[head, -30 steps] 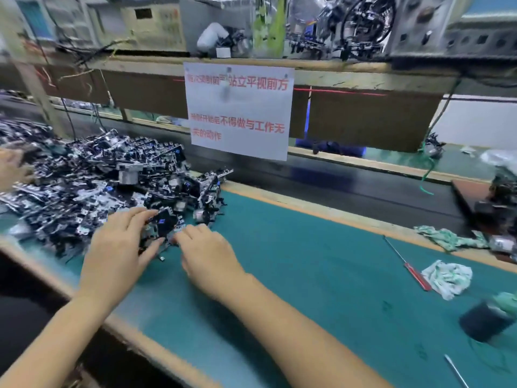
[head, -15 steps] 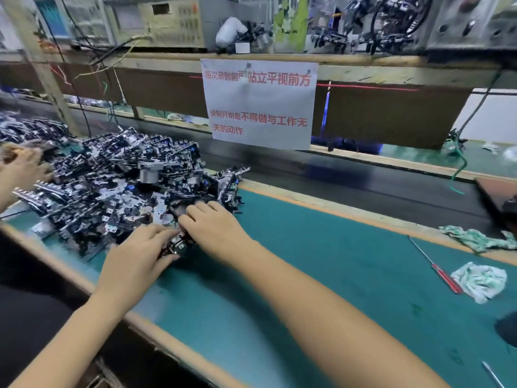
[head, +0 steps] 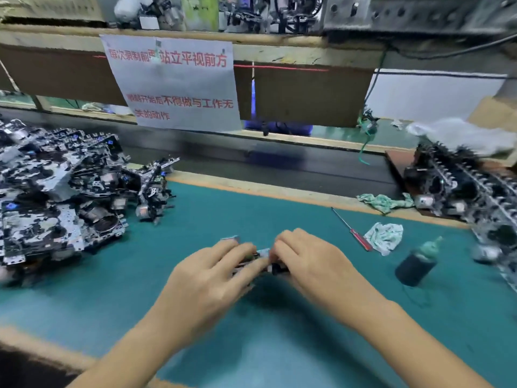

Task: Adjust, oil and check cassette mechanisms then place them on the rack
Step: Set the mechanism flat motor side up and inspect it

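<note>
Left hand: the left hand [head: 207,271] is over the green mat, palm down. Its fingers curl round the left end of a small machine part and hold it.
Right hand: the right hand [head: 306,261] is just beside the left one. Its fingers curl round the right end of the same part and hold it.
Machine part: the cassette part [head: 258,261] sits between the two hands, near the middle of the mat. It is dark with some shiny bits. The hands hide most of it and it looks blurry, so its small details cannot be told.
Mat: the green mat [head: 251,219] covers the table top in front of the person.
Pile: a big pile of parts [head: 61,197] lies on the left side of the mat, well apart from the hands. The parts are black and silver and all jumbled up.
Rack: the rack [head: 461,189] is at the right edge, with parts standing on it in rows. A white cloth lies on top at the back.
Screwdriver: a thin screwdriver [head: 354,233] with a red handle lies flat on the mat, to the right of the hands.
Rags: one crumpled rag [head: 384,236] touches the screwdriver handle. Another rag [head: 384,202] lies farther back, near the rack.
Bottle: a small dark bottle [head: 416,266] with a green tip stands tilted on the mat, near the right hand.
Sign: a white paper sign [head: 173,82] with red writing hangs from the shelf behind the table.
</note>
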Tool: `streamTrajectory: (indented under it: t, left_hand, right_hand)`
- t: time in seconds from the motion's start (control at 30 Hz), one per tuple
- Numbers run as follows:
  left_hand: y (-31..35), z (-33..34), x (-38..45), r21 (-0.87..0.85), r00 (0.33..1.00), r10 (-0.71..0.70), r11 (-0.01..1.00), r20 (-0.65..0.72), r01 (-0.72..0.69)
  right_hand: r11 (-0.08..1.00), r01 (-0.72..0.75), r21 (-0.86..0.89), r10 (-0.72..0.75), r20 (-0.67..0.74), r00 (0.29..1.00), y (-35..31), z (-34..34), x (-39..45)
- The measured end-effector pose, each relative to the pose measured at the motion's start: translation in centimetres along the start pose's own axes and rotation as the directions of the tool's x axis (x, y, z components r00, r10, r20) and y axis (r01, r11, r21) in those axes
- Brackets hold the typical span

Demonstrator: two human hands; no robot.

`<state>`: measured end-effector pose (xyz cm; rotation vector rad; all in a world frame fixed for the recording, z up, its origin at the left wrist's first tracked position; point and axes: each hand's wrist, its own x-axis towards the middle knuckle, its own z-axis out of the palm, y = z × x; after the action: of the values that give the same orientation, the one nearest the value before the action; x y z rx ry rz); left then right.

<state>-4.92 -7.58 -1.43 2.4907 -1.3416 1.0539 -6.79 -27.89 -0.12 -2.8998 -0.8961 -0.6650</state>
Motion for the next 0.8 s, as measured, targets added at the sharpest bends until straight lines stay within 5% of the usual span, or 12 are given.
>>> streamTrajectory:
  t: [0.1,0.27,0.47,0.63,0.8]
  left_hand:
    - [2.1,2.9,2.3,-0.079,0.997,0.079,0.994,0.025,-0.077]
    - [5.4,6.9,5.3,-0.367,0.852,0.041,0.913,0.521,0.180]
    - [5.7,9.6,4.9,-0.616,0.848,0.190,0.766,0.494,0.187]
    - [5.7,9.1,4.2,-0.695,0.837,0.149,0.642,0.526,0.322]
    - [6.0,8.9,4.5,-0.679,0.839,0.151,0.670,0.522,0.302]
  right_hand:
    - [0.980,-0.018,-0.198,-0.007,-0.121,0.993,1.7,-0.3,-5.0]
    - [0.952,-0.088,-0.292,0.052,-0.130,0.990,3.0,-0.3,-12.1]
    - [0.941,-0.277,-0.196,0.233,-0.218,0.948,2.7,0.3,-15.7]
    - [0.765,-0.644,-0.031,0.639,-0.091,0.764,2.4,0.0,-18.0]
    - [0.519,-0.854,0.037,0.854,0.011,0.520,4.0,-0.8,-18.3]
